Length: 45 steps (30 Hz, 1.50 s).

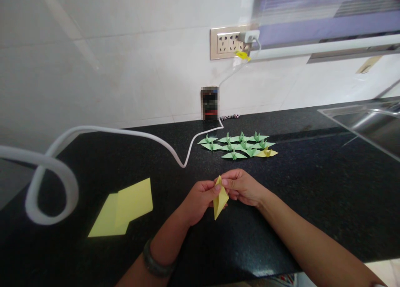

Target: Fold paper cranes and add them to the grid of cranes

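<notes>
A partly folded piece of yellow origami paper [221,200] is held up over the dark counter, long and diamond-shaped, with a point at each end. My left hand [202,199] pinches its left side, thumb on the front face. Near the upper tip, my right hand [244,187] grips the same paper between thumb and fingers. Just beyond my hands stand several green paper cranes [229,146] in rows, with one yellow paper crane [267,152] at their right end. Left of my hands lie yellow paper sheets [136,201], overlapping each other.
A thick white cable [150,137] loops across the left of the black counter [175,253]. Against the tiled wall leans a pixelated dark device [210,103]. Above it is a wall socket [229,43] with a white plug. A metal sink [375,122] sits at the right.
</notes>
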Tool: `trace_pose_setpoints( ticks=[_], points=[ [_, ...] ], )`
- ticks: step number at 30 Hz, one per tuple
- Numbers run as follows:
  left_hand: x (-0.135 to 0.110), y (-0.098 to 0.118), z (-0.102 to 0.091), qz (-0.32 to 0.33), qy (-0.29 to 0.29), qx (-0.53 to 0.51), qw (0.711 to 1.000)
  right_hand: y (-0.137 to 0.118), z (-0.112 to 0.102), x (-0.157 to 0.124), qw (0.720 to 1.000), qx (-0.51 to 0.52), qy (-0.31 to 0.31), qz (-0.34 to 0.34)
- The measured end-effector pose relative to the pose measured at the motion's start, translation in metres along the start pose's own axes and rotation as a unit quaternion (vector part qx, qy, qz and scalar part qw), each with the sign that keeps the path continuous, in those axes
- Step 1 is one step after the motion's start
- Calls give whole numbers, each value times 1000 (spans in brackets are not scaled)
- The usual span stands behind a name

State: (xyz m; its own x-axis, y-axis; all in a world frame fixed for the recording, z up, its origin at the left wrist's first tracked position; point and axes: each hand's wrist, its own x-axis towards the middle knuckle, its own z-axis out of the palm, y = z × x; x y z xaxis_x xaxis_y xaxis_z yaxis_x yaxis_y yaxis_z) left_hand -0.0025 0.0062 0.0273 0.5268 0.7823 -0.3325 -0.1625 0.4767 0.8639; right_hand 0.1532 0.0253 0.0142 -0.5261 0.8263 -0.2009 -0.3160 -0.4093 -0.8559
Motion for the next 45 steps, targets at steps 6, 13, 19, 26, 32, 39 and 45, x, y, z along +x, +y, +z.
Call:
trace_pose_setpoints(
  ticks=[6, 13, 19, 26, 32, 39, 45],
  points=[
    [0, 1, 1, 1, 1, 11, 1000, -1, 3, 0, 1000, -8, 20, 8],
    [-1, 2, 3, -1, 6, 29, 1000, 1, 2, 1, 999, 3, 32, 14],
    [-1, 2, 4, -3, 14, 41, 999, 1, 2, 2, 999, 3, 44, 18],
    [0, 2, 1, 6, 13, 66, 998, 0, 4, 2, 995, -51, 88, -15],
    [2, -2, -1, 29, 47, 102, 993, 0, 11, 1, 978, -156, 107, -82],
    [3, -2, 0, 72, 80, 154, 982, 0, 13, 0, 953, -232, 154, -120],
    [6, 2, 0, 144, 132, 0, 981, -5, 14, -2, 938, -206, 215, -176]
  ],
)
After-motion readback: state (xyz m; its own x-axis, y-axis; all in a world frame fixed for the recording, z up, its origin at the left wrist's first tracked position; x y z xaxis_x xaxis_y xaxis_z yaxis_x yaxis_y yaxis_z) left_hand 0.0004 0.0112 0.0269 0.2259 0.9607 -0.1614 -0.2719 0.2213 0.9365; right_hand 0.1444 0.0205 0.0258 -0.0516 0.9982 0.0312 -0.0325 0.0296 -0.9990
